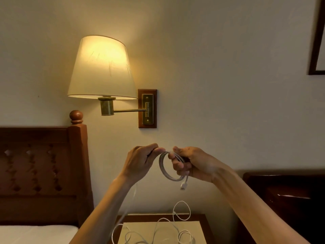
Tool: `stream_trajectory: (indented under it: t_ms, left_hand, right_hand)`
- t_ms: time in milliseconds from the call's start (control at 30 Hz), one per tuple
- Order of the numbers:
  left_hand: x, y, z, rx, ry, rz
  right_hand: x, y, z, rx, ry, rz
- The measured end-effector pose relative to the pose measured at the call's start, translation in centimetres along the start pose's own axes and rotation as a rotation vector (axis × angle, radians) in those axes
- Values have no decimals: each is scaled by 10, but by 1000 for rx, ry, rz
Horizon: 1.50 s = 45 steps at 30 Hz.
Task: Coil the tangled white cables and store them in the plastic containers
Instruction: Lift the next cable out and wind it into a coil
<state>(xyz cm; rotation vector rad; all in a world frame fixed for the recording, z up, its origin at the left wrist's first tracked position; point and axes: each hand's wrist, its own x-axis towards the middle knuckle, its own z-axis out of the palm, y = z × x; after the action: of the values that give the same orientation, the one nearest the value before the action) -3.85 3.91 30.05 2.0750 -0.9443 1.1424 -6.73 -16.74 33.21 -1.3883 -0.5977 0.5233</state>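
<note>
- Fingers of the right hand (189,163) curl round a small round coil of white cable (168,167), lower centre of frame
- Left hand (140,160) pinches the coil's top
- Loose tangled white cables (165,228) lie on the wooden nightstand (202,217), bottom centre

A lit wall lamp (101,67) with a cream fabric shade is carried on a brass swing arm (129,110), fixed to a wooden backplate (147,108) on the pale wall (219,67). At left, a carved wooden headboard (35,173) ends in a post topped by a round finial (76,117). White bedding (35,234) lies below it. A dark picture frame (316,41) hangs at upper right. Dark glossy furniture (284,199) stands at lower right.
</note>
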Motion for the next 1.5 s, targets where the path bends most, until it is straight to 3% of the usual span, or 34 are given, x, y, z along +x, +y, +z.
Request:
stream_trajectory:
  t_ms: [200,400,500,567,633,733,933,1133,1267,1367,1500]
  left_hand:
    - [-42,-59,9,-77,31,-187]
    - [-82,-78,13,71,-66,-375]
    - [-74,-37,12,227,-427,-404]
    - [-59,-3,8,298,-667,-262]
    - [-44,27,3,233,-755,-117]
    - [-26,53,-6,152,-656,27]
    - [-9,46,-16,246,-230,237]
    - [-6,25,-15,277,-60,174]
    - [-7,12,-5,-9,-32,6]
    - [-20,-10,-2,-237,-3,-139]
    - [-52,-35,2,-237,-17,-263]
  right_hand:
    - [-9,-4,-19,482,-70,-53]
    - [-9,-4,-20,478,113,-187]
    - [1,-3,-18,392,230,-271]
    - [7,-2,-16,214,327,-311]
    - [11,3,-12,-22,380,-345]
    - [13,13,-2,-323,378,-340]
    - [9,26,6,-613,308,-291]
    - [3,18,14,-497,278,-206]
    - [2,13,12,-375,247,-117]
    - [-6,4,5,-42,198,-66]
    - [-12,-1,-7,107,203,-57]
